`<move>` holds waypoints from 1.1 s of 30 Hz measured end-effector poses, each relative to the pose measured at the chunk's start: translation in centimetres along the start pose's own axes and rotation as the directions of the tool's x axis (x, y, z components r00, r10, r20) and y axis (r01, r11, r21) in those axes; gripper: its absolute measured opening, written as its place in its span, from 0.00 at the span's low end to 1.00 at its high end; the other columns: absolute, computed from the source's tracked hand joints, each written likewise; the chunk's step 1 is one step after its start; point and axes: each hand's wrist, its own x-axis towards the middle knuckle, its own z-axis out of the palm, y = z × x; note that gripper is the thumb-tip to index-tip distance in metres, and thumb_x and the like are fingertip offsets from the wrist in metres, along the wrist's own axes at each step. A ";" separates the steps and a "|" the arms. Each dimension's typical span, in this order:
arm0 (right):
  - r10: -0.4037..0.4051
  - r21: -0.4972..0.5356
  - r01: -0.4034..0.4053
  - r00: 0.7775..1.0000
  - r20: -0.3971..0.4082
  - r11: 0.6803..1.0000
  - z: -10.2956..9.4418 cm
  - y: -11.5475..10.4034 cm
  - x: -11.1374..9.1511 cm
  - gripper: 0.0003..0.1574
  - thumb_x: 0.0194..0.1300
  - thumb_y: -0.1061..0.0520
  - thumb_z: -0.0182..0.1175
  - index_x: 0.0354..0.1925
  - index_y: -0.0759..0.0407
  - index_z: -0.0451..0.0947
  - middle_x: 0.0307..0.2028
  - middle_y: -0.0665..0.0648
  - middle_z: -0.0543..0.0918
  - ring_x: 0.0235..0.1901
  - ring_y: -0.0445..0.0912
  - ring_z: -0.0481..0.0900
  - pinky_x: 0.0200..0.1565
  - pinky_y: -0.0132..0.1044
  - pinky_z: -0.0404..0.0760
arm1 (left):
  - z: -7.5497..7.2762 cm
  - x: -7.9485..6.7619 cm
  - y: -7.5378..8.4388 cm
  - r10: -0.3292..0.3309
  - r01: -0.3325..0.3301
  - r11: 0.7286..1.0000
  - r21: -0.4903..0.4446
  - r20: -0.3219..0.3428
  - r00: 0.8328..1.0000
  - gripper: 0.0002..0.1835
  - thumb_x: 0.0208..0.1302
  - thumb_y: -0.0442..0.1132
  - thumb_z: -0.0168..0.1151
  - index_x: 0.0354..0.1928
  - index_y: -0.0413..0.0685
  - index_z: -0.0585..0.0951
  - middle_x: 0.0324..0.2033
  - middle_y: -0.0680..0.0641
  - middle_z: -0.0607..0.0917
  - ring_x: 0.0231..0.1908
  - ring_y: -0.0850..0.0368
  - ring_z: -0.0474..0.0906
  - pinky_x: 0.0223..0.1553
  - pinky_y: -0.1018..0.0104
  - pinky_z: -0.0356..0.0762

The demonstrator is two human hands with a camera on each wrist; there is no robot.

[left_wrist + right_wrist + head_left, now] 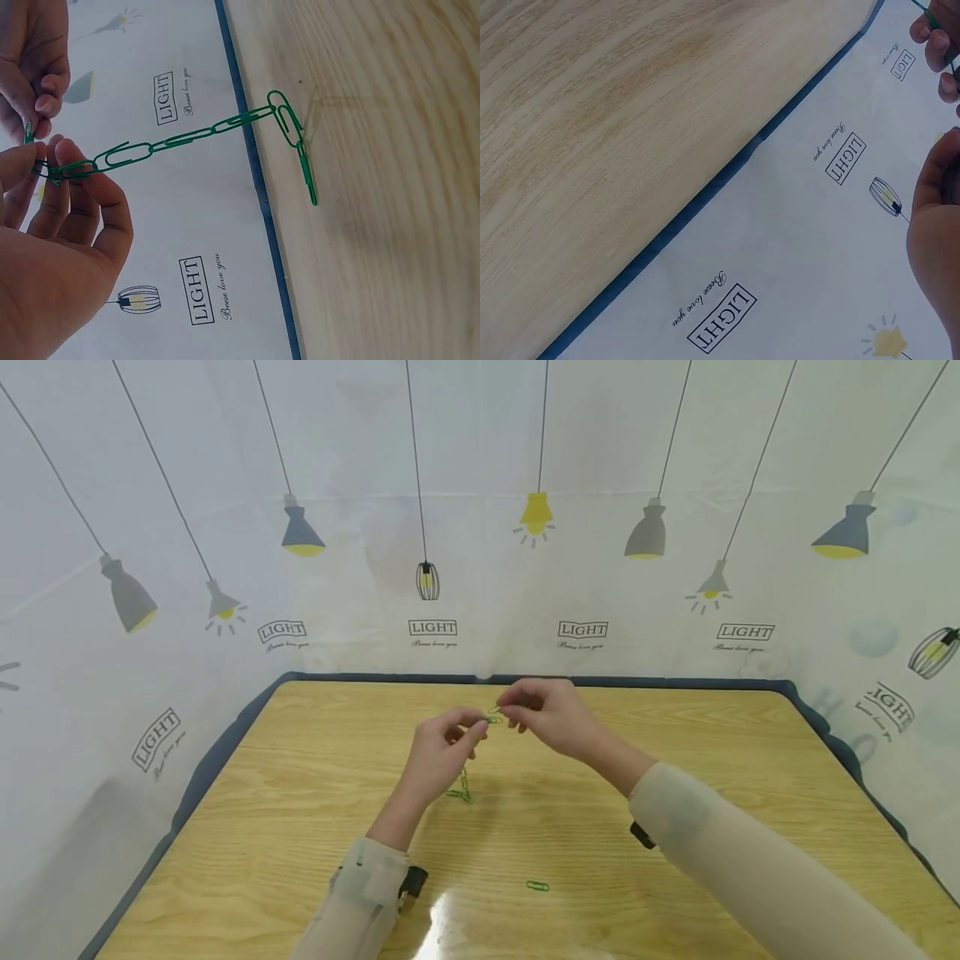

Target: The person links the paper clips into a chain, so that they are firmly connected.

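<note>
My left hand [442,752] pinches the top end of a chain of green paper clips [180,140] between thumb and forefinger. From there the linked clips hang down, and the lowest ones lie against the wooden table. Close beside it, my right hand [551,714] pinches a single green paper clip [495,709] at the fingertips, right at the clip in the left fingers. In the left wrist view the right hand [37,67] shows at the upper left, with its clip [29,133] upright by the chain's end. The right wrist view catches only part of both hands.
One loose green paper clip [537,886] lies on the wooden table [337,860] near the front. A dark blue edge [375,677] borders the tabletop at the back. Behind it hangs a white sheet [480,443] printed with lamps.
</note>
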 end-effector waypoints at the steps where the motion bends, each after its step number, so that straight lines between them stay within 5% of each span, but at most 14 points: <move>1: -0.001 -0.007 0.001 1.000 0.005 1.000 0.1 0.0 0.0 0.08 0.77 0.61 0.64 0.50 0.60 0.87 0.38 0.58 0.90 0.34 0.43 0.87 0.39 0.36 0.89 | 0.0 0.0 0.0 -0.001 0.001 1.000 -0.001 0.000 1.000 0.10 0.80 0.44 0.62 0.52 0.49 0.88 0.45 0.43 0.90 0.34 0.48 0.85 0.33 0.68 0.82; 22: -0.049 -0.035 0.050 0.999 0.017 0.998 0.3 0.3 -0.2 0.07 0.76 0.64 0.64 0.47 0.60 0.88 0.42 0.63 0.90 0.35 0.44 0.86 0.39 0.36 0.88 | -0.1 0.0 -0.2 0.005 -0.005 1.000 -0.002 0.009 1.000 0.11 0.80 0.44 0.62 0.52 0.48 0.88 0.44 0.41 0.90 0.32 0.54 0.82 0.33 0.68 0.81; 33: -0.050 -0.022 0.050 0.999 -0.014 0.999 -0.2 1.1 -0.4 0.06 0.75 0.64 0.65 0.47 0.60 0.88 0.39 0.57 0.90 0.35 0.43 0.87 0.39 0.36 0.88 | -0.4 -0.2 -0.3 -0.021 0.021 1.000 -0.019 0.006 1.000 0.11 0.80 0.44 0.62 0.51 0.47 0.88 0.43 0.41 0.89 0.31 0.55 0.81 0.30 0.69 0.77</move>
